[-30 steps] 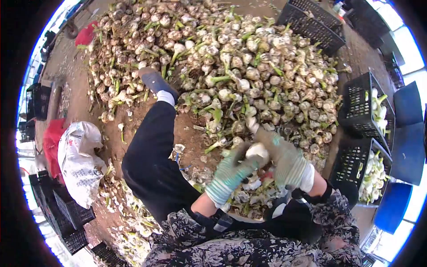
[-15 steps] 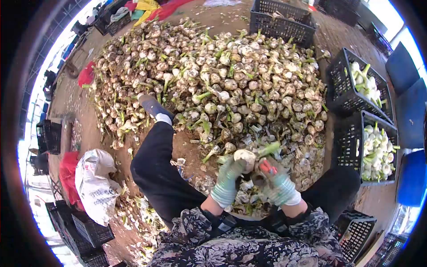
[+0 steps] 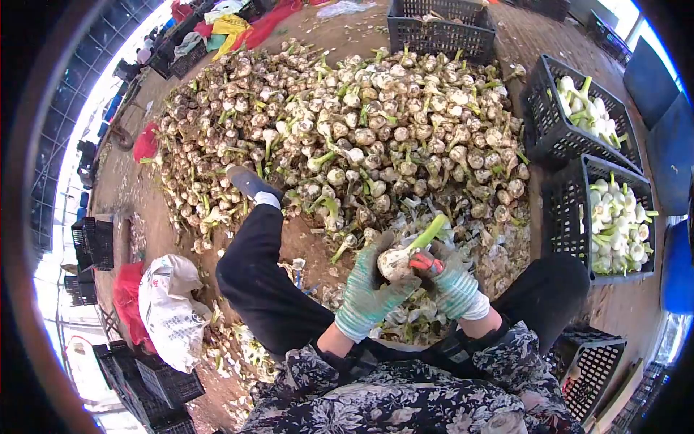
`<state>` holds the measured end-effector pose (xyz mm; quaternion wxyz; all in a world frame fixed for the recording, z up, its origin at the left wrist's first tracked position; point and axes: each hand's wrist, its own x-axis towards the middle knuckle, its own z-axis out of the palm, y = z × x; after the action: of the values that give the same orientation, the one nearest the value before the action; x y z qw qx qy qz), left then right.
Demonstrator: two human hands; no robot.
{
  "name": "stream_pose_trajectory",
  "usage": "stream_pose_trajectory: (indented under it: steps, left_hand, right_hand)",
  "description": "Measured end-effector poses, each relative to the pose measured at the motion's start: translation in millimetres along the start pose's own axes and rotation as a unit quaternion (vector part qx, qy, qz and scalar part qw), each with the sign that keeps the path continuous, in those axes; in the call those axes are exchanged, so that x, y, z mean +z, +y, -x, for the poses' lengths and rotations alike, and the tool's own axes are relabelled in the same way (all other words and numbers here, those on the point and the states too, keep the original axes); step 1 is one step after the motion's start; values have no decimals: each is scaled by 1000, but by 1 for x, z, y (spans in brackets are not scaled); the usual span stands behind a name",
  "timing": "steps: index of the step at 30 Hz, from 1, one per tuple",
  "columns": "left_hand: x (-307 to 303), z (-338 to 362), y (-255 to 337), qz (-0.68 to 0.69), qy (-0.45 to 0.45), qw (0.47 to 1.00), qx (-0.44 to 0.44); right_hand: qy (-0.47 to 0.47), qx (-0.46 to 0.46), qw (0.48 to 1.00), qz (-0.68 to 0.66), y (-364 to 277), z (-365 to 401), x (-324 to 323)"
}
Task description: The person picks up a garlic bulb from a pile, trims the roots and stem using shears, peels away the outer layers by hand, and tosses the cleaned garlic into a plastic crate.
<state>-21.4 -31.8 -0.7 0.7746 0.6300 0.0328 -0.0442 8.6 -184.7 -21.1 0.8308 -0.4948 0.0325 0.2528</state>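
My left hand (image 3: 371, 291), in a green and white glove, is wrapped round a garlic bulb (image 3: 394, 265) in front of my body. The bulb's thick green stem slants up to the right. In my gloved right hand (image 3: 454, 283) is a small red-handled tool (image 3: 426, 263), held against the right side of the bulb; its working end is hidden. Just beyond my hands lies a big heap of soil-stained garlic (image 3: 405, 137). Loose papery peelings (image 3: 491, 253) are scattered beneath and around both hands.
At the right stand two black crates of cleaned garlic, the nearer crate (image 3: 567, 217) and the farther crate (image 3: 542, 108). Another black crate (image 3: 441, 36) is behind the heap. A white sack (image 3: 170, 311) slumps at my left, near stacked crates (image 3: 155, 380).
The bulb has turned in my left hand, so its stem points more upward. My right hand has brought the red-handled tool against the bulb. The view has shifted slightly.
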Motion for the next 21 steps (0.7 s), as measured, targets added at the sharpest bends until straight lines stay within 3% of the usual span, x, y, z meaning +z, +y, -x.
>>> stream_pose_trajectory:
  steps: [1,3,6,9,13,16,18,19,21]
  left_hand:
    - [-1,-1,-4,-2,-1,1000,0]
    - [-4,-3,-10,-143,-4,990,17]
    - [-2,2,-9,-89,-12,994,60]
    - [4,2,2,0,-7,1000,20]
    - [0,0,1,-67,-23,996,49]
    - [3,3,4,-38,-32,998,39]
    - [1,3,2,-57,-34,996,62]
    - [0,3,2,-57,-34,996,62]
    - [-2,3,0,-98,-43,990,89]
  right_hand:
    - [0,-1,1000,-2,1,-1,-1]
    - [10,3,1000,21,4,-5,-3]
    - [-24,-3,1000,17,-1,2,-1]
    - [-19,-65,997,-32,8,7,-6]
    - [-112,-45,986,-113,2,7,-12]
    - [-80,-24,994,-67,-4,7,-13]
    - [-38,-8,997,73,-5,5,-16]
    - [-39,-7,997,73,1,4,-20]
    - [-62,25,991,-113,14,0,-24]
